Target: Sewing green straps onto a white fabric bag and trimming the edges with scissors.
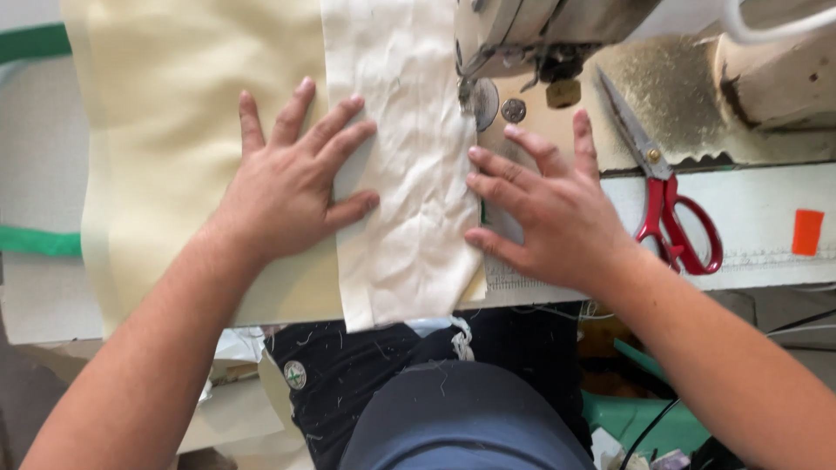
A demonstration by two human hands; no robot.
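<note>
My left hand (292,178) lies flat with fingers spread across the seam where a cream-yellow cloth (165,130) meets a crumpled white cloth strip (405,174). My right hand (544,209) presses flat on the right edge of the white strip, fingers apart, just in front of the sewing machine head (531,35). The strip runs up under the machine's presser foot (466,91). Neither hand grips anything; both only press the fabric against the table.
Red-handled scissors (666,209) lie on the machine table right of my right hand. An orange tag (807,231) sits at the far right. Green strips (35,242) show at the left edge. Below the table edge are my dark-clad lap (453,409) and cables.
</note>
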